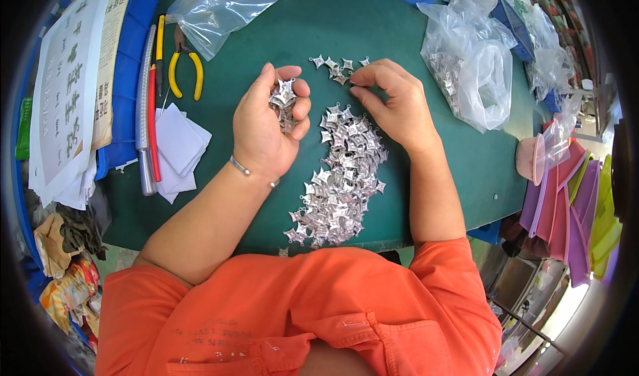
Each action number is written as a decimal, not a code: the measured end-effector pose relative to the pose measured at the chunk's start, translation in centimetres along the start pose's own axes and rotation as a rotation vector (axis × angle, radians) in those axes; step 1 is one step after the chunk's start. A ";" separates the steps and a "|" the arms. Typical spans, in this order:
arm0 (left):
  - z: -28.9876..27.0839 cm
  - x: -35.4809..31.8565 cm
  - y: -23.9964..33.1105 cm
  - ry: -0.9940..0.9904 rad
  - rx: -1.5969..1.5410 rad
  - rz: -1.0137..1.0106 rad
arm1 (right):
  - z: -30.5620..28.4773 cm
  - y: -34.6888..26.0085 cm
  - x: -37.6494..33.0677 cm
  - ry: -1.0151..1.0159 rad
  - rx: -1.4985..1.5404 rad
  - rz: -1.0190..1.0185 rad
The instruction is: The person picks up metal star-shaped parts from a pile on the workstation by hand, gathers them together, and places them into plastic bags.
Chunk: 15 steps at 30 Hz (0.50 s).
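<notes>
A left hand (266, 119) cups a small stack of silver star charms (284, 99); right hand (393, 99) fingertips pinch one from a few loose charms (336, 68). The large pile (339, 183) on the green mat (319, 23) looks mostly unsorted.

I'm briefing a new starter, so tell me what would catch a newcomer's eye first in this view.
First, the long heap of small shiny silver star-shaped metal charms on the dark green table mat, lying between the forearms. Next, the left hand, cupped around a stack of the same charms, and the right hand, fingertips at a small separate cluster of charms just beyond the heap. Yellow-handled pliers lie at the mat's far left.
</notes>
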<state>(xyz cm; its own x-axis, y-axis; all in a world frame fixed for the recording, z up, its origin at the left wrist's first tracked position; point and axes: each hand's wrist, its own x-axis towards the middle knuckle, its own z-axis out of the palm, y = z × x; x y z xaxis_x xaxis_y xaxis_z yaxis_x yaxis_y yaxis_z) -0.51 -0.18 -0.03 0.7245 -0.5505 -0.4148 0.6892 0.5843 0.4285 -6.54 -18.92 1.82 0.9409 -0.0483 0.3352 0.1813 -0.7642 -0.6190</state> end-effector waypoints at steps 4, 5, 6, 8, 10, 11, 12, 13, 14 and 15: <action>-0.1 0.1 -0.1 -0.032 -0.006 -0.004 | 0.0 0.9 -0.4 0.098 0.218 0.175; -0.1 0.2 0.0 -0.037 -0.009 -0.002 | -0.6 0.9 -0.3 0.110 0.205 0.184; -0.1 0.2 -0.1 -0.036 -0.006 -0.001 | -1.0 1.5 -0.4 0.084 0.178 0.130; -0.2 0.1 -0.1 -0.031 0.003 0.002 | -0.9 0.8 -0.5 -0.025 0.170 0.077; -0.2 0.1 -0.1 -0.029 -0.001 0.010 | -0.5 0.2 -0.4 -0.172 0.144 0.064; -0.2 0.1 0.0 -0.031 -0.001 0.011 | 0.0 0.8 -0.3 -0.144 0.095 -0.019; -0.2 0.1 0.0 -0.029 -0.001 0.010 | 0.1 0.9 -0.4 -0.109 0.117 0.038; -0.2 0.0 0.0 -0.027 0.000 0.009 | 0.1 1.0 -0.6 -0.074 0.139 0.094; -0.1 0.1 0.0 -0.027 -0.005 0.008 | -0.2 1.1 -0.7 -0.042 0.156 0.150; -0.1 0.1 0.0 -0.027 -0.003 0.006 | -0.5 1.1 -0.7 -0.010 0.173 0.205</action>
<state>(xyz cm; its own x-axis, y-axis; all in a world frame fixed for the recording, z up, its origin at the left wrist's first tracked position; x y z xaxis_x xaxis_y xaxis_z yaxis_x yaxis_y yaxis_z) -0.46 -0.15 -0.16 0.7286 -0.5628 -0.3905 0.6849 0.5895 0.4282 -7.14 -20.06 1.20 0.9656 -0.1841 0.1838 0.0317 -0.6180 -0.7855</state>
